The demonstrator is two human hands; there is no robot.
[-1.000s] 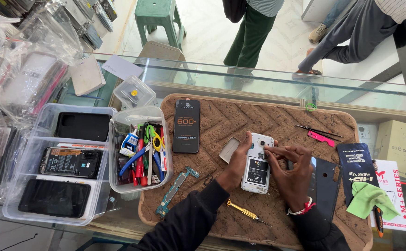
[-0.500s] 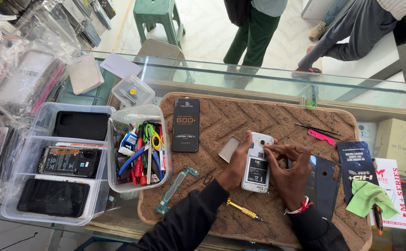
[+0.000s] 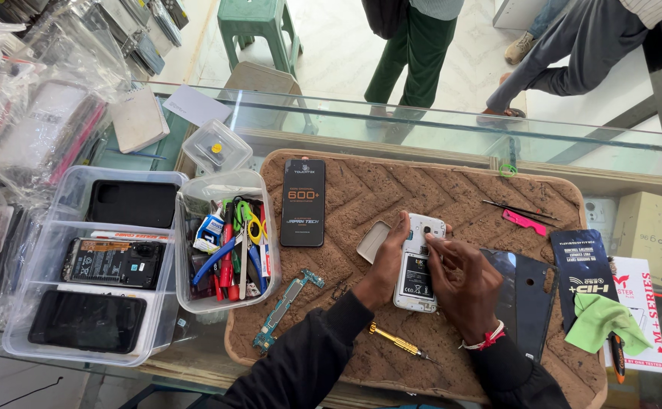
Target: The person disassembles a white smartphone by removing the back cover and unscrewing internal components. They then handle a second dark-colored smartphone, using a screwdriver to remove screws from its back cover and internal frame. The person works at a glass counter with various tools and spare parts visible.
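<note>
On a brown woven mat (image 3: 452, 189) laid over the glass counter (image 3: 361, 125), an opened white phone (image 3: 419, 263) is held face down, its battery compartment laid bare. Little has changed over the past second: the phone has stayed in the same spot, and the left hand (image 3: 386, 261) is still clamped along its left edge. The right hand (image 3: 461, 279) has been kept at the upper right corner, its fingertips (image 3: 431, 239) pinched at the rim of the casing; whether anything small is caught in that grip cannot be told. The steadiness suggests that fine work on the open back is under way rather than finished.

A pale back cover (image 3: 373, 241) is seen just beside the left hand. A green circuit board (image 3: 287, 310) and a yellow-handled screwdriver (image 3: 400, 343) are left untouched near the sleeves. A black box (image 3: 303, 202) lies farther up the mat, a dark glass panel (image 3: 524, 298) to the right, and tweezers (image 3: 520, 210) with a pink pick (image 3: 523, 221) near the far corner. A clear tub of tools (image 3: 228, 246) and a tray of phones (image 3: 96, 257) are set to the left.
</note>
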